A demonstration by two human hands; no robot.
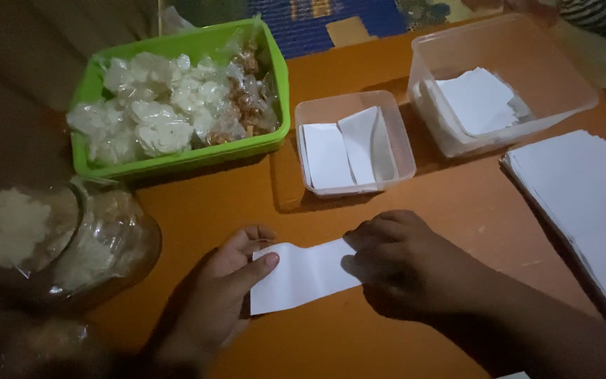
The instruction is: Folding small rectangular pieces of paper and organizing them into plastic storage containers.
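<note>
A white strip of paper (303, 276) lies on the orange table (457, 203) near the front. My left hand (222, 288) grips its left end, thumb on top and fingers curled beneath. My right hand (398, 256) presses down on the strip's right end with bent fingers. The paper looks partly folded or creased in the middle.
A small clear tub (401, 144) behind the hands holds folded white papers. A bigger clear tub (562, 105) at the back right holds more. A stack of white sheets (583, 203) lies at right. A green basket (282, 84) of wrapped snacks and a plastic bag (106, 238) sit at left.
</note>
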